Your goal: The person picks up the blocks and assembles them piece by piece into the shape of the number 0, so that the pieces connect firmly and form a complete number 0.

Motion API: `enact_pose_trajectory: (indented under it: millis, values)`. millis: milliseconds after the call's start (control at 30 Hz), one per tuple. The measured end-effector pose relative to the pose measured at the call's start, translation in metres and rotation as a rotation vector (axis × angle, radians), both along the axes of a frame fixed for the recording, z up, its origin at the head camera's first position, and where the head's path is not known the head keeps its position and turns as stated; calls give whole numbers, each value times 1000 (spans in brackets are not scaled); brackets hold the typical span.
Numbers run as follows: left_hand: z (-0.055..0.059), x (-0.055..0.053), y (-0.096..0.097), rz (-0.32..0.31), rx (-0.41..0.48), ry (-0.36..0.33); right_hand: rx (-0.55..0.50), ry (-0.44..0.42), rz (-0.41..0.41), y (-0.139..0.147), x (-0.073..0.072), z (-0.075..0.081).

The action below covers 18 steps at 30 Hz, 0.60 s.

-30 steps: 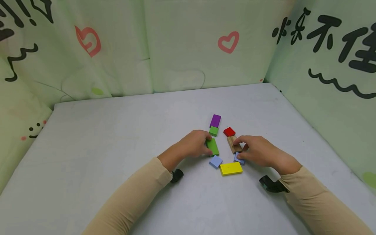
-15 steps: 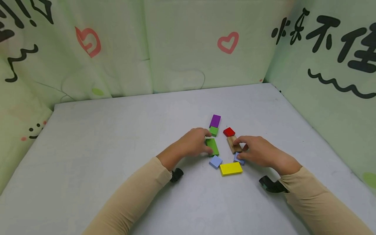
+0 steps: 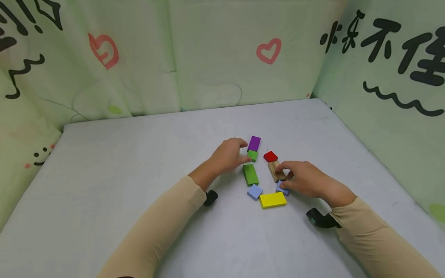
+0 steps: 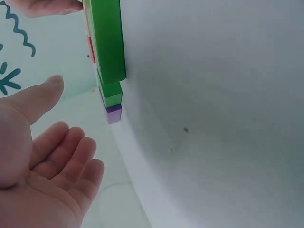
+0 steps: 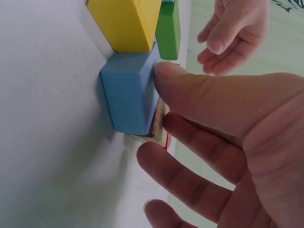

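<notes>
My left hand (image 3: 227, 155) hovers with thumb and fingers spread beside the purple block (image 3: 254, 143) and the small green block (image 3: 252, 155). The left wrist view shows its palm (image 4: 45, 199) with nothing in it. A longer green block (image 3: 250, 175) lies just nearer to me. My right hand (image 3: 310, 178) touches the right-hand blue block (image 5: 126, 92) with its thumb, while its forefinger reaches over the plain wooden block (image 3: 274, 172). The red block (image 3: 270, 156) sits at the far end of the wooden one. A second blue block (image 3: 255, 192) and the yellow block (image 3: 272, 200) lie closest to me.
The blocks form a loose ring, gapped at the far side, on a white-covered table (image 3: 139, 173). Pale green printed curtains (image 3: 215, 50) enclose it at the back and sides. A black wrist camera (image 3: 322, 218) hangs under the right sleeve.
My left hand has left the long green block and moved away from me to beside the small green and purple blocks. The right hand and the blocks stay in place.
</notes>
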<state>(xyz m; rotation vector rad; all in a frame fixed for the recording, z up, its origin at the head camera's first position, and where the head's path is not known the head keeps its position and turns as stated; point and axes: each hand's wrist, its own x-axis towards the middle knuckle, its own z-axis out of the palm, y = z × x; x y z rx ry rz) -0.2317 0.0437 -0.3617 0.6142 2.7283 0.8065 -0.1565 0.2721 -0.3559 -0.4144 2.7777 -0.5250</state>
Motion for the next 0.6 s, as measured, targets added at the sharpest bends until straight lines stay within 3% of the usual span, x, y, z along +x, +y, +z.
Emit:
enact_pose_trajectory:
  millis: [333,600]
  values:
    - [-5,-12,12,23,-3,0,-7,-3,13,1,1,1]
    - [-7,-16,21,-23,-20,-40,-12,2,21,2,1,2]
